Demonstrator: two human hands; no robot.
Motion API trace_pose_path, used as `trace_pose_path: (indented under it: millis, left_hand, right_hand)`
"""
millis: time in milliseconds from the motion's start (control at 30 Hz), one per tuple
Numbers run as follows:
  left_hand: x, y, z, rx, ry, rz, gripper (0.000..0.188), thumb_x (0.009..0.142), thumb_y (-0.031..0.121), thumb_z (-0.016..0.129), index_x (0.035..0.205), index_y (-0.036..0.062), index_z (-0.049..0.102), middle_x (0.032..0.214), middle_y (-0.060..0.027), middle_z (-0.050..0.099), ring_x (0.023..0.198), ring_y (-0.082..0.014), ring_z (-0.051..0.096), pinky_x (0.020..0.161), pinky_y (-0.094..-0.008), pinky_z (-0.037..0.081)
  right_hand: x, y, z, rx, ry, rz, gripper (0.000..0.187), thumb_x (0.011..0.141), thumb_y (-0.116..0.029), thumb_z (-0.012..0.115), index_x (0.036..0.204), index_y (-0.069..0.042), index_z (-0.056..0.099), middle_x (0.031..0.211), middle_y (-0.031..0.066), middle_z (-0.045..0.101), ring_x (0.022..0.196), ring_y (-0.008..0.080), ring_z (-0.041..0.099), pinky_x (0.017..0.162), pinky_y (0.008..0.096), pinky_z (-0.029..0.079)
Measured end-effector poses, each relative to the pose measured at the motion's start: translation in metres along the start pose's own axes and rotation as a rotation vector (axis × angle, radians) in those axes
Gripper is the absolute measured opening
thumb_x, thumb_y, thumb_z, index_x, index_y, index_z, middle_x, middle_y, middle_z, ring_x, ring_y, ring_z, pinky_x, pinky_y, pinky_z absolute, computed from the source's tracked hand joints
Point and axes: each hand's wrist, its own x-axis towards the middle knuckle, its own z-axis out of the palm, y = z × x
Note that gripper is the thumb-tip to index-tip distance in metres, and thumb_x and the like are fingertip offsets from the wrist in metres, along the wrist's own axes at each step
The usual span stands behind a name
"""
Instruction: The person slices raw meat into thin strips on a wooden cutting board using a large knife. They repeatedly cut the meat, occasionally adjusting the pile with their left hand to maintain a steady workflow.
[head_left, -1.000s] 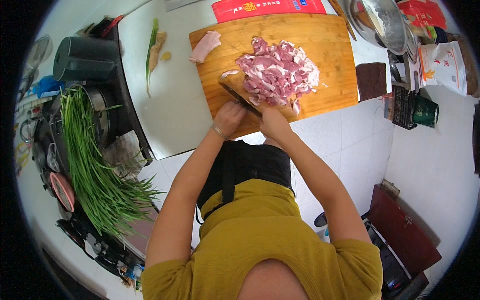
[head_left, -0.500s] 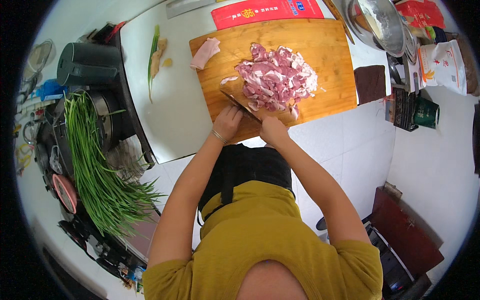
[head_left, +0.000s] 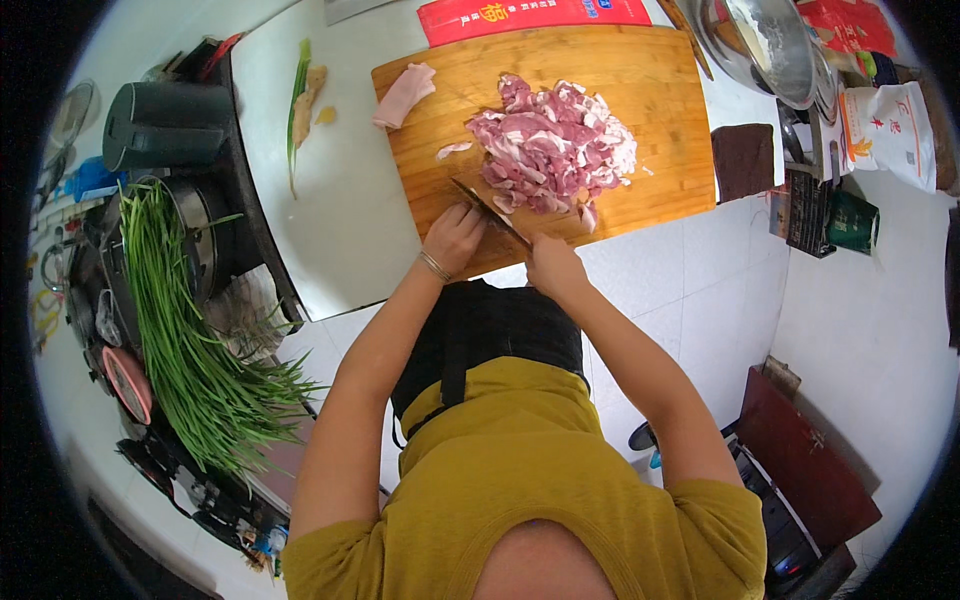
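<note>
A kitchen knife (head_left: 492,213) is gripped by its handle in my right hand (head_left: 556,266), at the near edge of the wooden cutting board (head_left: 660,150). Its blade slants up and left across the board. My left hand (head_left: 455,238) rests on the board's near left corner with fingers curled against the blade; whatever they press on is hidden beneath them. Just beyond the knife lies a heap of sliced raw pink meat (head_left: 550,145) with white fat. One pale sliver (head_left: 453,150) sits apart, left of the heap. A pale slab of pork skin (head_left: 404,96) occupies the board's far left corner.
Ginger (head_left: 308,100) and a green onion (head_left: 294,135) lie left of the board on the white table. A red packet (head_left: 530,18) borders its far edge. Metal bowls (head_left: 765,50) stand at far right. Long green chives (head_left: 190,340) spread over a pot at left.
The knife and my right hand have shifted slightly right relative to the board. My left hand keeps its curled place by the blade. The whole view has moved a little.
</note>
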Motion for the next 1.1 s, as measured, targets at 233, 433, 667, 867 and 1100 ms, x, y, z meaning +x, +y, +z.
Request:
trace_pose_path:
  millis: [233,433,667,867,1100]
  left_hand:
    - [-0.002,0.002,0.008,-0.04,0.012,-0.047,0.023,0.071,0.008,0.056,0.09,-0.0004,0.063,0.096,-0.0136,0.06,0.094,-0.0311,0.058,0.083,-0.0391,0.049]
    - [-0.002,0.003,0.009,-0.02,-0.041,-0.069,0.019,0.07,0.008,0.058,0.086,-0.0002,0.062,0.091,-0.014,0.059,0.09,-0.0312,0.057,0.079,-0.039,0.049]
    - [-0.004,0.008,0.006,-0.04,0.013,-0.034,0.017,0.069,0.008,0.058,0.085,0.0007,0.06,0.095,-0.0144,0.059,0.09,-0.0315,0.057,0.079,-0.04,0.049]
    - [0.011,0.014,0.002,-0.133,-0.148,-0.326,0.017,0.073,0.007,0.059,0.09,0.0023,0.058,0.096,-0.0158,0.057,0.09,-0.0332,0.056,0.079,-0.0413,0.048]
    - [0.077,0.012,0.004,-0.467,0.295,-0.736,0.017,0.082,0.001,0.052,0.099,0.0006,0.057,0.095,-0.0099,0.058,0.082,-0.0272,0.057,0.076,-0.0354,0.048]
  right_hand:
    - [0.034,-0.022,0.003,0.031,0.029,-0.096,0.026,0.075,-0.005,0.052,0.1,0.001,0.057,0.087,0.0263,0.063,0.081,0.0413,0.062,0.074,0.0494,0.049]
    - [0.011,-0.009,0.006,0.047,0.075,-0.032,0.028,0.075,-0.005,0.053,0.102,-0.001,0.054,0.086,0.024,0.063,0.082,0.0391,0.063,0.074,0.0477,0.05]
    - [0.01,-0.001,0.009,-0.019,0.087,-0.059,0.019,0.075,-0.009,0.054,0.092,0.0,0.055,0.08,0.0233,0.064,0.077,0.0383,0.064,0.071,0.0491,0.05]
    - [0.032,-0.036,-0.048,0.068,0.39,-0.139,0.014,0.075,-0.012,0.057,0.087,-0.004,0.053,0.071,0.0225,0.062,0.067,0.0408,0.062,0.06,0.0514,0.048]
    - [-0.009,0.002,-0.074,0.094,0.442,-0.157,0.016,0.077,-0.013,0.058,0.09,-0.005,0.053,0.074,0.0221,0.063,0.069,0.0382,0.063,0.061,0.0509,0.049]
